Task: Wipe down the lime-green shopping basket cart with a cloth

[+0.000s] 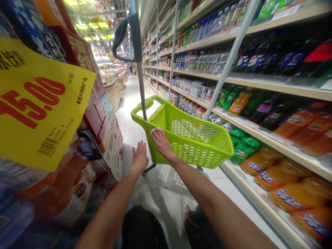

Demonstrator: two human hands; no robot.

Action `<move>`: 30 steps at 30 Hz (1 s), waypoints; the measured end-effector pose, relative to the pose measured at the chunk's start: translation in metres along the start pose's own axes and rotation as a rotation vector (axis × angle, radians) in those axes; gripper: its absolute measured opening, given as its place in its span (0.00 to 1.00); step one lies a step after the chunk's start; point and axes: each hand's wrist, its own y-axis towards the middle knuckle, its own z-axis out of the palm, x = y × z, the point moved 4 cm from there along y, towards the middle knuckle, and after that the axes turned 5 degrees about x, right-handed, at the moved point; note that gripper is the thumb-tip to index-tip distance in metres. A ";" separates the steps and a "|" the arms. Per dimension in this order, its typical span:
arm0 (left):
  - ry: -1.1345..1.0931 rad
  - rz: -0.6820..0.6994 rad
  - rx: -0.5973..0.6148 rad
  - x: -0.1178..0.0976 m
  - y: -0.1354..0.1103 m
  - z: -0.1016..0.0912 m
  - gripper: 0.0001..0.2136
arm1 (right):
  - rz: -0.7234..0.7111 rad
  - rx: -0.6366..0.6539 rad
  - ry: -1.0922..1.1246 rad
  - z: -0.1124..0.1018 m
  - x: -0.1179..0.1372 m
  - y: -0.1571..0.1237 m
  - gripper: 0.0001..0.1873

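Observation:
A bright green plastic shopping basket cart [192, 138] with perforated sides stands in the aisle in front of me. A dark handle [138, 39] tops the metal pole rising from its left end. My right hand [163, 143] presses a small whitish cloth [156, 130] against the cart's outer side, just below the rim; the palm covers most of the cloth. To the left, my left hand [140, 156] is held out with its fingers extended, apart from the cart and with nothing in it.
Shelves of bottled drinks [259, 166] line the right side closely. On the left, stacked boxes [112, 145] and bottle packs crowd in, with a yellow price sign [44, 103] hanging near me. Light floor tiles [131, 100] run down the aisle.

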 end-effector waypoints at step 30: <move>0.021 0.228 0.020 -0.096 -0.006 0.017 0.34 | 0.136 0.153 -0.066 0.012 -0.048 -0.139 0.25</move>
